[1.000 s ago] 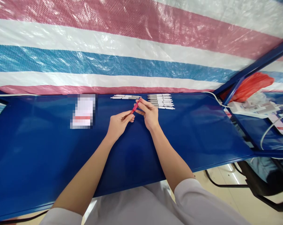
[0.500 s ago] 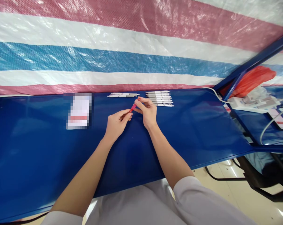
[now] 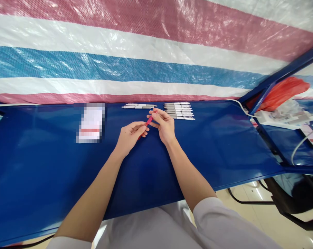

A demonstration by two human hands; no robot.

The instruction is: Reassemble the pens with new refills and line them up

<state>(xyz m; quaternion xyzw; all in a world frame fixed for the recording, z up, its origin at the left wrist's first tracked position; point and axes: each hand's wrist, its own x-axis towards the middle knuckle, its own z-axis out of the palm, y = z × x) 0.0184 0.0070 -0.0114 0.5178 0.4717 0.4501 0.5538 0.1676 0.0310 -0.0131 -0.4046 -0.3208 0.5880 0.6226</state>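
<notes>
A slim red pen is held on a slant between my two hands above the blue table. My left hand pinches its lower part, and the dark red end sticks out below the fingers. At the upper end, the thumb and fingers of my right hand are closed on it, covering part of the tip. Just beyond my right hand lies a row of several white and grey pens. A smaller group of white and grey pens lies to the left of that row.
On the left of the blue table lies a blurred white rectangular item. A striped plastic sheet hangs behind. At right are a blue frame post, a red plastic bag, white boxes and a cable.
The pen has shifted slightly in my fingers, and more of its lower end now shows below my left hand. The whole view has shifted a little.
</notes>
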